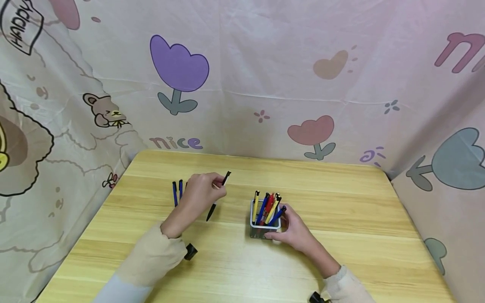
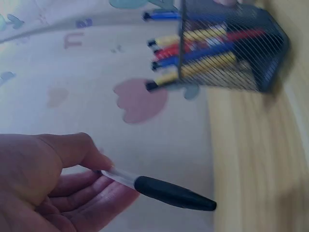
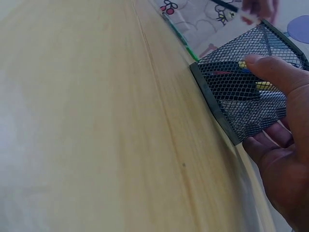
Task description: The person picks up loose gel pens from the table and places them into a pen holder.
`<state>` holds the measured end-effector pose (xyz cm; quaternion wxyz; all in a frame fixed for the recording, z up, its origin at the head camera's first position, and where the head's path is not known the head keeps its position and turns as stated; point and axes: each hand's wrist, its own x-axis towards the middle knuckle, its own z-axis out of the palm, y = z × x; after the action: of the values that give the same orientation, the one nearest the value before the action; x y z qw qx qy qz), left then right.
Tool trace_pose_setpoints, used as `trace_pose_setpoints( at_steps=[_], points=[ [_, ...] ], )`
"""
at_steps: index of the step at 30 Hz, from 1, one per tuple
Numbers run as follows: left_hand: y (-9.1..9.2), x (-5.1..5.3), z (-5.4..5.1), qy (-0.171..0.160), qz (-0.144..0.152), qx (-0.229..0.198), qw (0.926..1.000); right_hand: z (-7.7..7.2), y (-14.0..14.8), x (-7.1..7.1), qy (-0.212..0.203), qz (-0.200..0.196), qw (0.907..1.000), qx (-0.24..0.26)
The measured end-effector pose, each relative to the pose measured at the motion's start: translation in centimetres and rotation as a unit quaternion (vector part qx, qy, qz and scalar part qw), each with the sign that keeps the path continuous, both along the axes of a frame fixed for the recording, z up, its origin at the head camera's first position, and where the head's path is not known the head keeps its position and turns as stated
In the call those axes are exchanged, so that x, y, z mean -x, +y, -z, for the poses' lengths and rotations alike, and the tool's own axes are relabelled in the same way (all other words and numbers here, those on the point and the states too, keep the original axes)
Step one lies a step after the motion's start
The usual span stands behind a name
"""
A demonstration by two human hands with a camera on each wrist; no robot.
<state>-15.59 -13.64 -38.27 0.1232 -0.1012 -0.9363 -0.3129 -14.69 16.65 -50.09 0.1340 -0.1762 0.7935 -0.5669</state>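
Observation:
Between the thumb and fingers of my left hand (image 1: 201, 194) is a pen (image 2: 176, 193) with a pale barrel and a black grip section. It is held tilted above the table, left of the pen holder. My right hand (image 1: 297, 231) grips the square mesh pen holder (image 3: 231, 99) from its right side, thumb and fingers around the wall. Yellow, blue and red pens (image 1: 269, 206) stand in the holder, caps or clickers up. Blue pens (image 1: 175, 194) lie beyond my left hand, which hides part of them.
A wooden table (image 1: 235, 269) lies under everything, its back edge against a printed cloth (image 1: 242, 50) that also hangs at both sides. In the right wrist view, a thin green stick-like thing (image 3: 181, 36) lies near the holder.

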Motion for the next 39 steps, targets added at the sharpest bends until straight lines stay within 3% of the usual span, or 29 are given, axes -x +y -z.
trace_pose_setpoints(
  at_steps=[6,9,19,25,30,39],
  points=[
    [1.9,-0.7,-1.5,0.105,0.048,-0.059,0.9915,0.0,0.1,0.0,0.001,0.004,1.0000,0.000],
    [2.7,-0.7,-1.8,0.131,0.069,-0.085,0.9853,0.0,0.2,0.0,0.000,0.003,1.0000,0.005],
    [5.2,-0.3,-2.1,0.134,0.124,-0.148,0.9720,0.1,0.2,-0.1,0.017,-0.006,0.9996,0.020],
    [6.6,-0.2,-1.8,0.135,0.155,-0.196,0.9588,0.0,0.3,0.0,0.035,-0.003,0.9994,0.009],
    [7.4,-0.2,-0.9,0.132,0.182,-0.207,0.9521,-0.1,0.2,0.1,0.035,0.000,0.9994,0.003],
    [8.2,-0.4,1.0,0.095,0.218,-0.198,0.9510,0.0,-0.1,-0.1,0.036,-0.002,0.9993,0.006]
  ],
)
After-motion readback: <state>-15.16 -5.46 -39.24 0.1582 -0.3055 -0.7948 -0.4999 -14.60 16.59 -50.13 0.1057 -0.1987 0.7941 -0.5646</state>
